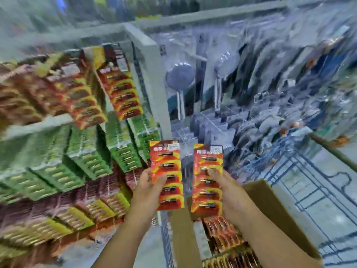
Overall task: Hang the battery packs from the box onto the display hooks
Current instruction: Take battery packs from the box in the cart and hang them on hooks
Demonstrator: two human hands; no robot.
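So both hands are up in front of the shelves, each one holding its own long red-and-yellow blister card of batteries. The left hand (pixel 147 182) is pinching the left red-and-yellow battery card (pixel 167 176) along its left edge, thumb curling over the front about halfway down, so most of the card is sticking up above the grip and the bottom bit is hanging below it. The right hand (pixel 225 187) is doing the mirror version on the right red-and-yellow battery card (pixel 208 178), fingers wrapping the right edge around the middle, top of the card standing above the grip. The two cards are sitting upright, side by side, close but not touching.

Just under the right grip, the open brown cardboard box (pixel 270 206) is showing more red packs (pixel 222 235) lying inside. Up and to the left of the left grip, red-and-yellow packs (pixel 123 93) are hanging on the display, with green hanging packs (pixel 119 147) below them. Everything out there is blurry, so I can't make out the hooks themselves.
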